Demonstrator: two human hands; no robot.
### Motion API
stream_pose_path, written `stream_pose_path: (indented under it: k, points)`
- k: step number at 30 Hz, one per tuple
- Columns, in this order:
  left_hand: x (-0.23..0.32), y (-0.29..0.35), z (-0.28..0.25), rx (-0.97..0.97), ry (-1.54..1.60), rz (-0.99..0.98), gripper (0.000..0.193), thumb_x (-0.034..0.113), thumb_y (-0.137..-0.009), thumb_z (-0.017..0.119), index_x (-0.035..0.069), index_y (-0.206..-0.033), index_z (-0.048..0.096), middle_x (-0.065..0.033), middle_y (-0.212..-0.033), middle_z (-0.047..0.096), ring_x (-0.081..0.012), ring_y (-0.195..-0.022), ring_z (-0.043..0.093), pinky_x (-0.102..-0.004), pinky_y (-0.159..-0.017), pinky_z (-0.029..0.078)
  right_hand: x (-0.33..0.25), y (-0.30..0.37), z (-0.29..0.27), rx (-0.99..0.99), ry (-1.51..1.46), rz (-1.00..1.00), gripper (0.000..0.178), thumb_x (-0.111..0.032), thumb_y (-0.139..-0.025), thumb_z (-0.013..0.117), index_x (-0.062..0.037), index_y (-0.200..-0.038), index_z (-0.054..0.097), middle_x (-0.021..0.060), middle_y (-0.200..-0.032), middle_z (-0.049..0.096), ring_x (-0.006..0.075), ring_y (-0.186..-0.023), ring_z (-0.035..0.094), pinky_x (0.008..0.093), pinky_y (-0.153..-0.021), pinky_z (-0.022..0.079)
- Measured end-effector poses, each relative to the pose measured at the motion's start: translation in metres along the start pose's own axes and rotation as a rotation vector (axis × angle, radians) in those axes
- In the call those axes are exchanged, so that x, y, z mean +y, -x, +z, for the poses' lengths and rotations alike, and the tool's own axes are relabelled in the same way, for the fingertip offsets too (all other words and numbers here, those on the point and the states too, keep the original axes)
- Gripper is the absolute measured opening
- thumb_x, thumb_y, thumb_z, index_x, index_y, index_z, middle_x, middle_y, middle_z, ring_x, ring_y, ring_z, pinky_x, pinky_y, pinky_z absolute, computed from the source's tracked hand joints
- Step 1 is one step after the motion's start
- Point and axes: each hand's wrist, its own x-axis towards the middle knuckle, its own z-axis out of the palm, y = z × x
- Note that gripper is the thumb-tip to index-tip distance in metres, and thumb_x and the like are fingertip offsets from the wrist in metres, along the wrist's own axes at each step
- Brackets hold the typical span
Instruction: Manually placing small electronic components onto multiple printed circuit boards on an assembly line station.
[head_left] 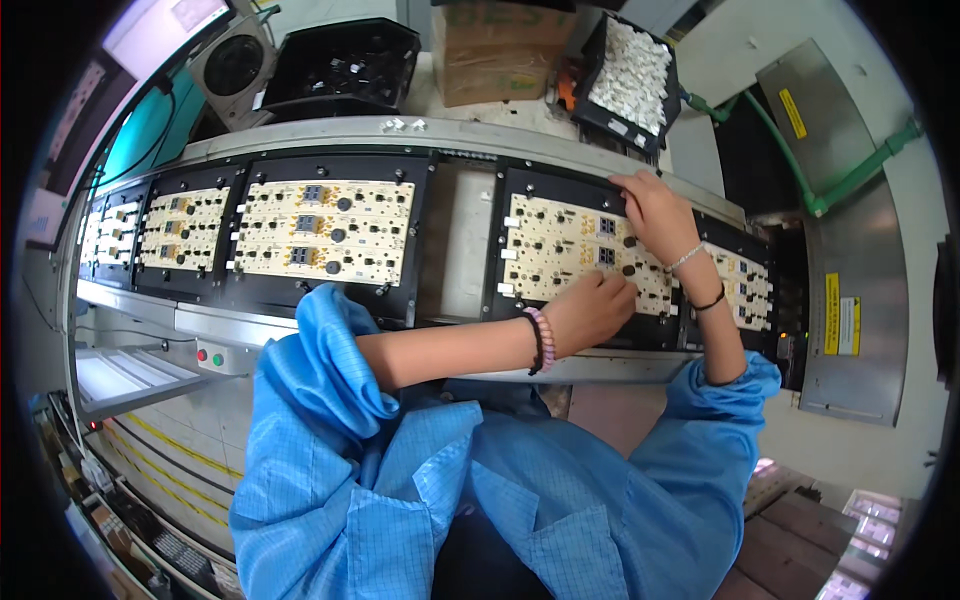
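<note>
In front of me, a cream circuit board (545,235) with black components and white connectors lies in a black carrier frame (497,290). My left hand (595,308) is over the board's lower part, its fingers bent together; whatever they hold is hidden. My right hand (657,215) reaches over the frame's far edge. Its thumb and fingers are bent at that edge near a small knob, and what lies between them cannot be made out. Both forearms cover part of the board's right side.
More framed boards (325,232) line the conveyor to the left, past a gap (465,235); another board (750,285) is at the right. Behind stand a black bin (345,65) of dark parts, a cardboard box (495,55) and a tray of white parts (632,75). A button box (213,356) sits front left.
</note>
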Motion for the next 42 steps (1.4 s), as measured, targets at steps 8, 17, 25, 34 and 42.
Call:
stream_pose_path:
  k: [8, 17, 25, 34, 42]
  points:
    - [-0.070, 0.028, -0.048, -0.208, 0.111, -0.244, 0.013, 0.022, -0.082, 0.063, 0.010, -0.084, 0.067, -0.0058, -0.089, 0.064, -0.0241, -0.087, 0.063, -0.0379, -0.073, 0.050, 0.070, -0.062, 0.011, 0.196, 0.165, -0.036, 0.032, -0.007, -0.085, 0.061, -0.0089, -0.117, 0.060, 0.0128, -0.106, 0.058, 0.0335, -0.097, 0.058, 0.0437, -0.079, 0.052]
    - [-0.337, 0.169, -0.106, -0.229, -0.407, -0.643, 0.013, 0.012, -0.083, 0.060, 0.008, -0.093, 0.067, -0.0103, -0.094, 0.064, -0.0294, -0.094, 0.062, -0.0404, -0.079, 0.053, 0.134, -0.164, 0.051, 0.132, 0.178, 0.042, 0.031, -0.011, -0.090, 0.059, 0.0006, -0.117, 0.051, 0.0259, -0.110, 0.052, 0.0444, -0.103, 0.054, 0.0477, -0.090, 0.047]
    - [-0.453, 0.186, -0.059, -0.584, 0.131, -0.813, 0.032, 0.014, -0.070, 0.081, 0.008, -0.101, 0.074, -0.0138, -0.100, 0.073, -0.0310, -0.095, 0.069, -0.0384, -0.083, 0.055, 0.146, -0.163, 0.075, 0.225, 0.036, 0.065, 0.025, -0.004, -0.092, 0.054, -0.0003, -0.116, 0.050, 0.0239, -0.109, 0.051, 0.0422, -0.099, 0.054, 0.0456, -0.087, 0.045]
    - [-0.452, 0.171, -0.077, -0.529, 0.171, -0.754, 0.019, 0.013, -0.066, 0.080, 0.011, -0.084, 0.077, -0.0130, -0.082, 0.073, -0.0285, -0.080, 0.071, -0.0363, -0.071, 0.056, 0.148, -0.119, 0.041, 0.325, -1.195, 0.567, 0.034, -0.017, -0.103, 0.051, 0.0018, -0.131, 0.053, 0.0072, -0.105, 0.061, 0.0145, -0.093, 0.060, 0.0237, -0.088, 0.053]
    - [-0.436, 0.195, -0.111, 0.064, 0.130, -0.587, 0.014, 0.005, -0.082, 0.065, 0.009, -0.093, 0.072, -0.0103, -0.088, 0.073, -0.0267, -0.086, 0.071, -0.0373, -0.077, 0.056, -0.045, -0.066, 0.040, -0.080, -1.698, 0.537, 0.041, -0.009, -0.101, 0.051, 0.0029, -0.140, 0.045, 0.0101, -0.122, 0.061, 0.0155, -0.110, 0.059, 0.0275, -0.102, 0.047]
